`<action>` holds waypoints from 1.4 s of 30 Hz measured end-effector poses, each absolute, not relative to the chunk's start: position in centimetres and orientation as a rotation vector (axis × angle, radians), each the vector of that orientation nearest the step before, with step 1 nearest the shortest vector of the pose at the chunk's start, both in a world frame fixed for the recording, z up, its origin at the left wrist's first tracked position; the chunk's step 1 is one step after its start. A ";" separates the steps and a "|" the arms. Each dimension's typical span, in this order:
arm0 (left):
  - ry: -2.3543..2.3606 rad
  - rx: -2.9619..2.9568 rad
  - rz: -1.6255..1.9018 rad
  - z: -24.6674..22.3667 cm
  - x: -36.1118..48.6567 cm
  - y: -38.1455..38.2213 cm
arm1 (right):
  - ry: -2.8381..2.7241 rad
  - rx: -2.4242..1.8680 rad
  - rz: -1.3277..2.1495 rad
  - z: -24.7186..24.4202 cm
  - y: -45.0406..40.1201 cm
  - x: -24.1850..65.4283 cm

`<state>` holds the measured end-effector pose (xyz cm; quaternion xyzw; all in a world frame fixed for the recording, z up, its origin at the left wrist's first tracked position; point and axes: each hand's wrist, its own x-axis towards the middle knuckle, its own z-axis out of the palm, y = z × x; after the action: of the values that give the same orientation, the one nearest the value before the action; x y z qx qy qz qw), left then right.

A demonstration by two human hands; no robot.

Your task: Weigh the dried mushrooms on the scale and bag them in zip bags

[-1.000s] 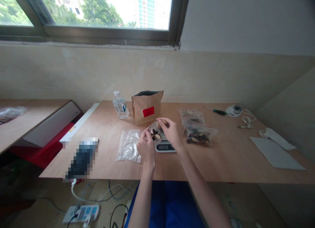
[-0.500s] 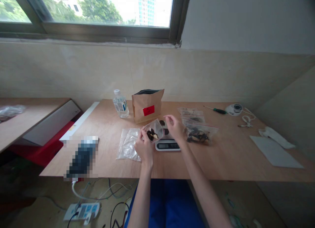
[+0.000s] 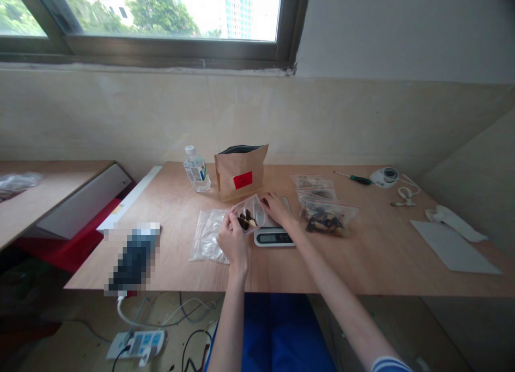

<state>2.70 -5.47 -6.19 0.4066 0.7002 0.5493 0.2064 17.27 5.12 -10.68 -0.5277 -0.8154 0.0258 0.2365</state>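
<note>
Clear plastic bag (image 3: 259, 213), dark-edged slices (image 3: 247, 220) inside, pinched in left hand (image 3: 232, 239); right hand (image 3: 277, 208) over scale (image 3: 277, 237), grip unclear.

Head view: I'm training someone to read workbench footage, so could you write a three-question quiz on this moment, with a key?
1. Multiple choice: what does the left hand hold?
A) a water bottle
B) a small clear bag with dark and pale pieces inside
C) a screwdriver

2. True or false: the brown pouch stands upright with its top open.

3. Fill in the missing word: the right hand is over the white ____ with a display.

Key: 1. B; 2. True; 3. scale.
</note>
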 end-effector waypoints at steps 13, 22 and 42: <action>1.889 1.144 1.522 -5.5 3.0 -5.6 | -1.393 -1.345 0.330 -6.1 2.7 16.7; 1.823 1.149 1.460 -4.9 2.7 -5.7 | -1.817 -0.974 0.539 -0.1 -0.6 13.7; 1.049 0.854 1.164 -3.8 0.8 -4.9 | -1.394 -0.904 1.091 -5.3 -3.9 17.8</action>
<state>0.82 -4.92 -3.82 0.3725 0.4575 0.5078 0.6277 17.81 -3.89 -5.33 -0.3812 -0.5879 0.4601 0.5454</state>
